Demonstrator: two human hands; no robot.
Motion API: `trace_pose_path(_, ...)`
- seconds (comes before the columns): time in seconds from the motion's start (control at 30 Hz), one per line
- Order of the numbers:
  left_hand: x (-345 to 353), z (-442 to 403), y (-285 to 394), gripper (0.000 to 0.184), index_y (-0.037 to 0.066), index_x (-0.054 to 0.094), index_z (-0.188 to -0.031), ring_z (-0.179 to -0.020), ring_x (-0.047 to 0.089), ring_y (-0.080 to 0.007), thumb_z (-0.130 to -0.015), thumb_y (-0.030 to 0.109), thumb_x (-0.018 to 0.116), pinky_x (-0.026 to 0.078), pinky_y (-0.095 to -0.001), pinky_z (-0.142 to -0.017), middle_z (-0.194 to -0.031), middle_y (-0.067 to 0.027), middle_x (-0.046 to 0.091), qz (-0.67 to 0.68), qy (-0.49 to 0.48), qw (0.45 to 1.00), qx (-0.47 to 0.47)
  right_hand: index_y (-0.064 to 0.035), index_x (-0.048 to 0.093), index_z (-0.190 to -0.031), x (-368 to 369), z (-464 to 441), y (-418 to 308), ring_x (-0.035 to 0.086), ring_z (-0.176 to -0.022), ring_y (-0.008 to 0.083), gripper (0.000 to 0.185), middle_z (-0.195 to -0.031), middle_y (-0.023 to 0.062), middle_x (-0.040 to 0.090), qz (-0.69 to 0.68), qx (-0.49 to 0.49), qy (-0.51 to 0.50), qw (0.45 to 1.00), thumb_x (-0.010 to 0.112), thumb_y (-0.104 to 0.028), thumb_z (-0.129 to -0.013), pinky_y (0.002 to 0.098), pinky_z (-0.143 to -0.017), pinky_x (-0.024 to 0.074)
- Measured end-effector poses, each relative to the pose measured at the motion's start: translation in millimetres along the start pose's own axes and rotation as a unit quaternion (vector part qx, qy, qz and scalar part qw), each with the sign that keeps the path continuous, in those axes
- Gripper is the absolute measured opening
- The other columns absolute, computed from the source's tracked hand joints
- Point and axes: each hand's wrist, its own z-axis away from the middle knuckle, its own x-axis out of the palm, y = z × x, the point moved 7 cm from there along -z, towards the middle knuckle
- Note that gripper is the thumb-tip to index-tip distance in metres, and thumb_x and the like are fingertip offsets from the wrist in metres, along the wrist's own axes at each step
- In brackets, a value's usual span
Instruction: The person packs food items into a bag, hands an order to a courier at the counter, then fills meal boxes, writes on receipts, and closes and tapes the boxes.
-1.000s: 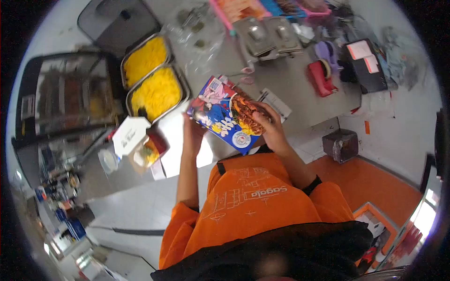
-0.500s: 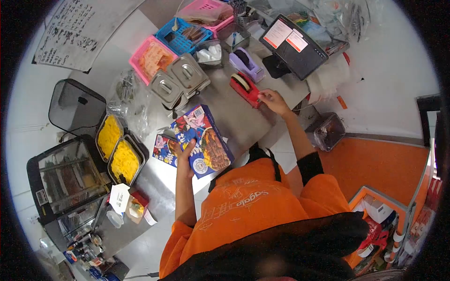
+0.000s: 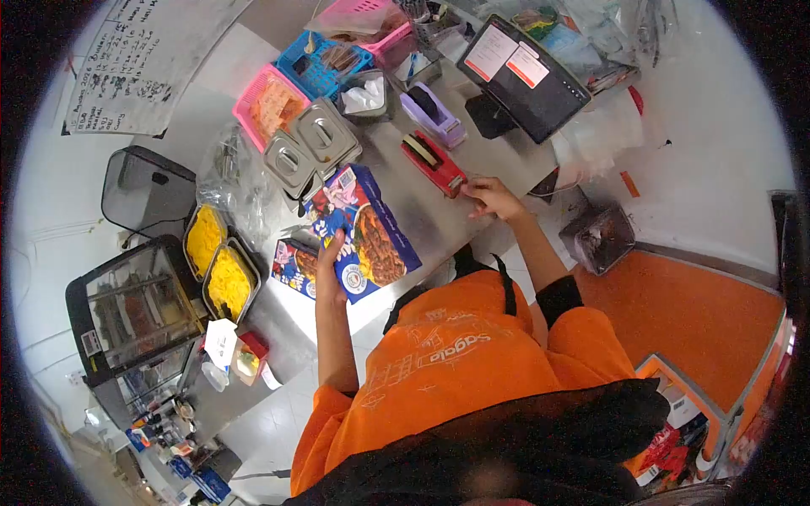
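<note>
My left hand [image 3: 328,271] grips the left side of a blue printed food box [image 3: 381,244] with a picture of a meat dish on it. A second box [image 3: 294,266] with similar print lies on the steel counter, partly behind that hand. My right hand [image 3: 498,202] is at the near end of a red tape dispenser [image 3: 432,163]. Its thumb and forefinger are drawn together by the dispenser's cutting edge; any tape between them is too small to make out. Beyond the red dispenser stands a purple tape dispenser [image 3: 433,114].
Lidded steel containers [image 3: 325,135], a pink basket [image 3: 268,105] and a blue basket [image 3: 321,66] line the back. A tablet on a stand [image 3: 523,80] is at the back right. Trays of yellow food [image 3: 228,282] and a glass display case [image 3: 135,308] are leftward.
The view has shifted slightly. My right hand sits a little farther from the red dispenser's end, its fingers still drawn together. My left hand keeps hold of the box.
</note>
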Motion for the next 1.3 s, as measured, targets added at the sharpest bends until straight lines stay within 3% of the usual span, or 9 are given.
trace_pose_path(0.2,12,8,9,0.042,0.003,0.054,-0.122,-0.093,0.066,-0.0206,-0.086,0.02,0.065,0.053,-0.0329,-0.082,-0.108,-0.0103,0.064,-0.004,0.014,1.0,0.007,0.0,0.062,-0.099,70,57,-57,0.043,-0.044,0.0049,0.026,-0.074,0.0026,0.059,0.083,-0.025,-0.21,0.974,0.064,-0.024,-0.089,0.0227,-0.043,0.0466)
trace_pose_path(0.43,23,30,15,0.042,0.002,0.054,-0.12,-0.088,0.067,-0.02,-0.084,0.02,0.067,0.054,-0.0321,-0.08,-0.105,-0.0103,0.065,0.006,0.01,1.0,-0.006,-0.0028,0.064,-0.091,145,88,-150,0.052,-0.057,0.005,0.022,-0.077,0.0,0.061,0.138,-0.131,-0.387,0.902,0.064,-0.025,-0.089,0.0207,-0.042,0.0434)
trace_pose_path(0.7,-14,61,17,0.047,-0.001,0.052,-0.122,-0.09,0.066,-0.0235,-0.082,0.018,0.067,0.054,-0.0348,-0.082,-0.106,-0.0126,0.065,0.044,0.036,0.998,-0.005,-0.0021,0.067,-0.084,198,76,-125,0.055,-0.059,0.0079,0.035,-0.078,0.0049,0.066,0.231,-0.097,-0.461,0.851,0.072,-0.036,-0.081,0.0237,-0.041,0.0412)
trace_pose_path(1.0,-96,127,14,0.045,-0.001,0.054,-0.118,-0.088,0.067,-0.0271,-0.085,0.028,0.064,0.055,-0.0394,-0.08,-0.102,-0.0165,0.066,0.116,0.153,0.98,0.051,-0.0007,0.057,-0.097,354,57,18,0.054,-0.05,0.0118,0.035,-0.068,0.0049,0.056,-0.079,-0.058,-0.574,0.813,0.063,-0.034,-0.088,0.0257,-0.04,0.0431)
trace_pose_path(1.03,-107,133,16,0.046,-0.001,0.055,-0.117,-0.087,0.067,-0.0269,-0.085,0.03,0.064,0.055,-0.0392,-0.08,-0.102,-0.0162,0.066,0.119,0.17,0.976,0.066,-0.0009,0.054,-0.117,365,63,24,0.055,-0.065,0.0068,0.04,-0.081,0.0016,0.061,0.201,-0.054,-0.586,0.783,0.063,-0.025,-0.086,0.0224,-0.049,0.0435)
trace_pose_path(1.1,-122,136,18,0.042,0.001,0.056,-0.116,-0.085,0.067,-0.0249,-0.086,0.031,0.063,0.055,-0.0378,-0.078,-0.1,-0.0135,0.066,0.129,0.167,0.974,0.079,-0.0024,0.057,-0.111,370,65,20,0.059,-0.067,0.0125,0.034,-0.077,0.0038,0.062,0.176,-0.096,-0.578,0.791,0.063,-0.025,-0.087,0.0274,-0.054,0.0466)
trace_pose_path(1.17,-150,126,14,0.04,0.003,0.057,-0.116,-0.086,0.066,-0.0238,-0.087,0.03,0.062,0.055,-0.0374,-0.079,-0.1,-0.0121,0.066,0.131,0.195,0.969,0.079,-0.0028,0.058,-0.102,348,34,6,0.062,-0.071,0.0228,0.032,-0.078,0.0087,0.062,0.313,-0.401,-0.371,0.777,0.067,-0.028,-0.084,0.0364,-0.062,0.0494)
trace_pose_path(1.23,-180,105,12,0.041,0.004,0.053,-0.121,-0.094,0.064,-0.0219,-0.087,0.026,0.062,0.054,-0.0354,-0.083,-0.105,-0.0099,0.064,0.099,0.241,0.96,0.106,-0.0031,0.058,-0.097,287,-10,9,0.062,-0.087,0.0309,0.036,-0.089,0.0128,0.062,0.505,-0.249,-0.102,0.82,0.068,-0.033,-0.081,0.0438,-0.073,0.0494)
trace_pose_path(1.3,-213,69,9,0.048,0.004,0.046,-0.127,-0.097,0.063,-0.0219,-0.085,0.019,0.065,0.054,-0.0349,-0.083,-0.111,-0.0099,0.06,0.118,0.206,0.956,0.171,-0.0027,0.058,-0.095,265,-11,4,0.059,-0.097,0.0315,0.035,-0.101,0.0122,0.058,0.597,-0.318,-0.005,0.736,0.067,-0.033,-0.079,0.0446,-0.074,0.0495)
